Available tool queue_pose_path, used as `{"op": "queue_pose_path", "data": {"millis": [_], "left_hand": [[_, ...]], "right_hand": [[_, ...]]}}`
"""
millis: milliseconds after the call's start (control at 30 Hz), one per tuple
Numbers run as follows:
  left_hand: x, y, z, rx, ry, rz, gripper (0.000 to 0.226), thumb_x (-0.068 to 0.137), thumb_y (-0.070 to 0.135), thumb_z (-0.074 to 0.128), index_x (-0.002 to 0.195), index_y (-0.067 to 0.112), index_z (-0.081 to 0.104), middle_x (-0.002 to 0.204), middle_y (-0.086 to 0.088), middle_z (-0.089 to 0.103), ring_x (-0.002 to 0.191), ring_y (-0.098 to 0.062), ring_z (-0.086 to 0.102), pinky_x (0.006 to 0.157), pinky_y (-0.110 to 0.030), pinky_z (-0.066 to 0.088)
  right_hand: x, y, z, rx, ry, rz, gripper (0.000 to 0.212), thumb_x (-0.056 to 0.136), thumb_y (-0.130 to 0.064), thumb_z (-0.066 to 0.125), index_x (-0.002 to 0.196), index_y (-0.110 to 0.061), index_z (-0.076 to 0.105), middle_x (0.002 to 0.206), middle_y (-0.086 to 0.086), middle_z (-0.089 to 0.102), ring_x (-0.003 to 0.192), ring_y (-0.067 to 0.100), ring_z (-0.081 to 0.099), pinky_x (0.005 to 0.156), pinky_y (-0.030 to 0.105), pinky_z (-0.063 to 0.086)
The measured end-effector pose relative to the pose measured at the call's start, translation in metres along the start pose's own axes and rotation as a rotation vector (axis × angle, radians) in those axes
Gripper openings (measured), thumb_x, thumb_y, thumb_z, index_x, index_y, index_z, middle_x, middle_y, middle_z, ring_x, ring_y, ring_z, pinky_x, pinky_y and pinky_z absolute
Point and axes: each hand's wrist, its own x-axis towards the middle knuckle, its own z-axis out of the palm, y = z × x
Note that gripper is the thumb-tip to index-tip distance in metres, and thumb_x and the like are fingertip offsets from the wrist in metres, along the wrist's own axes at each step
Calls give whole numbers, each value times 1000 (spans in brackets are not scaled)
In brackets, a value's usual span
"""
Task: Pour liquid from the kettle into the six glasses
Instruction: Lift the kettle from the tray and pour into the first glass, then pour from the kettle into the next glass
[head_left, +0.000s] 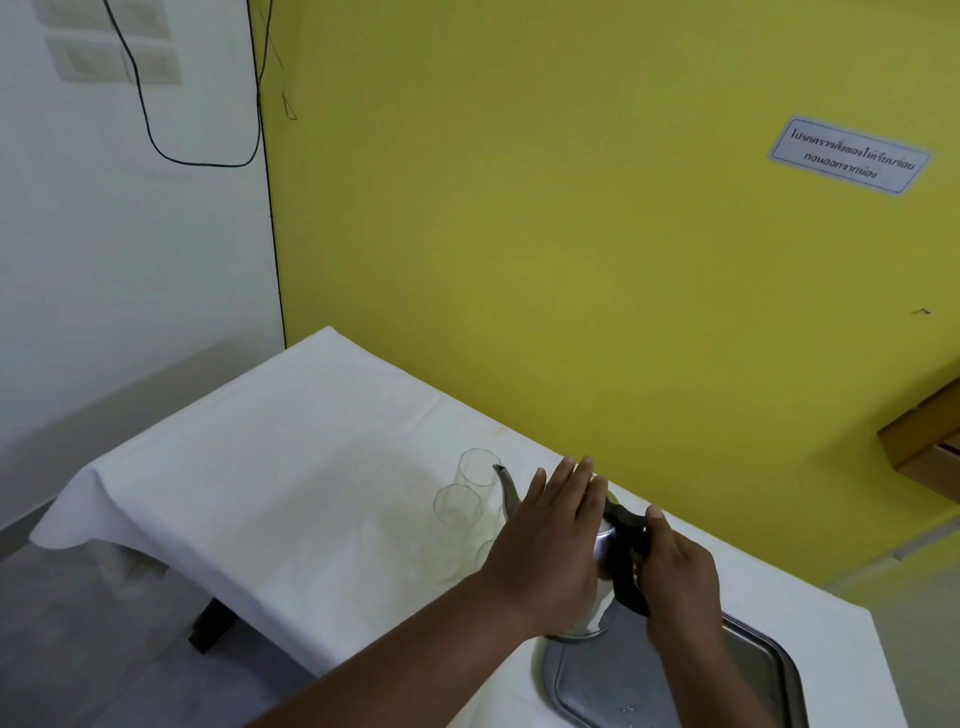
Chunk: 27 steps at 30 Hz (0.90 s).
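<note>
A metal kettle with a black handle stands at the front edge of a steel tray. Its spout points left toward the clear glasses. My right hand grips the black handle. My left hand lies flat on the kettle's lid and body, fingers spread. Two empty glasses stand left of the spout. More glasses sit behind my left hand, mostly hidden.
A white cloth covers the table, which stands against a yellow wall. The table's left edge drops off at the cloth's fold. A wooden shelf corner juts out at the right.
</note>
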Motion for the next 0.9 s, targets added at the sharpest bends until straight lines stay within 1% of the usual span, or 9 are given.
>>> {"op": "queue_pose_path", "data": {"millis": [67, 133, 200, 300, 367, 433, 533, 800, 900], "left_hand": [[9, -3, -4, 2, 24, 8, 70, 77, 20, 20, 143, -1, 30, 154, -21, 26, 143, -37, 16, 114, -54, 14], [19, -6, -8, -14, 25, 9, 65, 79, 14, 27, 143, -2, 31, 154, -22, 26, 143, -38, 16, 114, -56, 16], [27, -9, -11, -43, 28, -1, 65, 80, 15, 32, 143, -3, 31, 153, -23, 25, 143, -38, 15, 114, -57, 17], [35, -14, -11, -71, 8, -38, 73, 79, 29, 19, 144, -3, 28, 155, -21, 22, 144, -35, 11, 117, -51, 10], [38, -21, -8, -93, -19, -68, 64, 86, 16, 34, 147, -1, 24, 157, -19, 17, 145, -33, 8, 117, -49, 8], [40, -28, -3, -116, -41, -89, 67, 87, 5, 46, 148, 0, 20, 158, -18, 13, 146, -32, 7, 118, -45, 5], [39, -33, 4, -125, -73, -108, 66, 90, 6, 46, 149, 0, 16, 158, -18, 12, 145, -31, 7, 118, -43, 5], [33, -38, 11, -161, -112, -152, 66, 93, 10, 43, 150, 2, 11, 159, -16, 8, 146, -28, 5, 117, -39, 3], [32, -39, 9, -177, -101, -159, 66, 93, 10, 43, 150, 2, 10, 160, -16, 7, 146, -29, 4, 117, -38, 3]], "right_hand": [[5, -4, 2, 24, -4, 4, 56, 90, -48, 45, 67, -3, 70, 56, 14, 62, 56, 31, 51, 62, 37, 39], [11, -13, 2, 22, -15, -25, 55, 90, -48, 45, 68, -4, 70, 50, 9, 57, 52, 29, 47, 60, 37, 38], [18, -25, 0, -3, -15, -83, 56, 93, -41, 46, 53, -5, 60, 46, 7, 50, 51, 28, 43, 58, 35, 35], [28, -39, -2, -95, -27, -184, 58, 96, -35, 45, 47, -6, 50, 49, 11, 52, 53, 30, 45, 53, 36, 31], [36, -44, -1, -170, -42, -193, 58, 96, -36, 44, 50, -3, 54, 51, 11, 55, 55, 31, 48, 55, 36, 32], [43, -47, 3, -255, -57, -192, 59, 96, -37, 44, 48, -4, 52, 50, 10, 54, 54, 28, 47, 54, 35, 32], [48, -50, 8, -368, -75, -208, 60, 96, -37, 43, 45, -6, 44, 48, 11, 49, 54, 30, 45, 55, 36, 32], [53, -46, 16, -518, -96, -230, 59, 96, -41, 41, 61, -1, 64, 61, 17, 58, 70, 38, 58, 65, 36, 41], [53, -48, 16, -539, -98, -247, 60, 97, -41, 41, 52, -5, 58, 54, 12, 53, 64, 36, 55, 61, 34, 39]]}}
